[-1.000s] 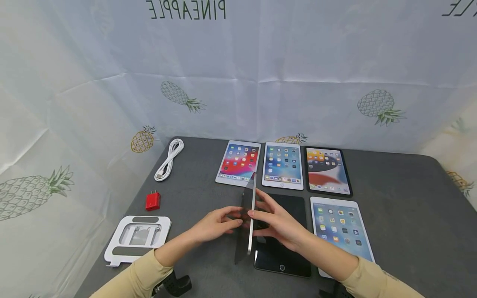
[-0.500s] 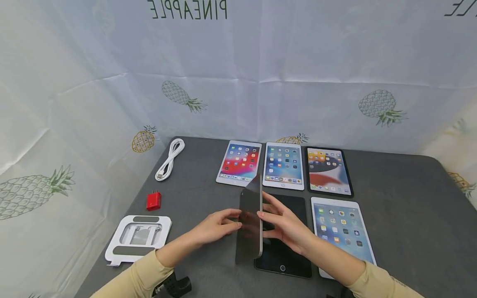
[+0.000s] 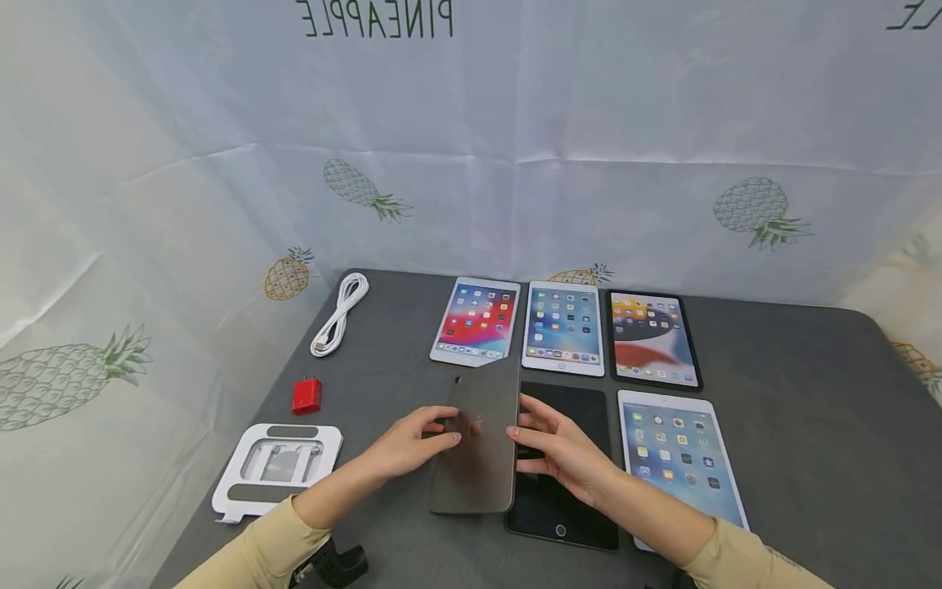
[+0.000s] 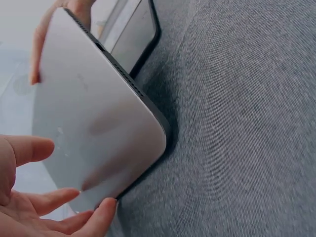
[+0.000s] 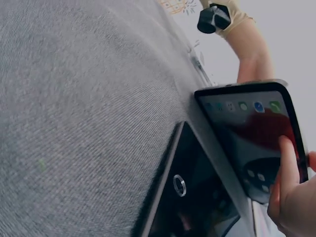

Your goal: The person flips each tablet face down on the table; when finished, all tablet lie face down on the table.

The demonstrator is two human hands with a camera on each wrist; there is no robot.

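My right hand (image 3: pixel 567 450) grips a tablet (image 3: pixel 478 446) by its right edge, thumb on the grey back and fingers on the screen side. The tablet is tilted, back toward me; the right wrist view shows its lit screen (image 5: pixel 252 143) with app icons. At its left edge is my left hand (image 3: pixel 412 442), fingertips touching the edge and thumb over the back. In the left wrist view the left fingers (image 4: pixel 101 217) are spread, loosely bent, around the tablet's lower corner. A black tablet (image 3: pixel 562 499) with a round home button lies partly hidden beneath and to the right.
Three lit tablets lie along the back: a white one (image 3: pixel 477 323), another white one (image 3: pixel 562 327) and a black-framed one (image 3: pixel 653 339). A further white tablet (image 3: pixel 684 458) lies at right. At left are a white cable (image 3: pixel 340 315), red charger (image 3: pixel 307 395) and white folding stand (image 3: pixel 246 462).
The held tablet has turned from nearly edge-on so that its grey back now faces up toward me. The right hand shifted slightly right with it; the left stayed at its left side.
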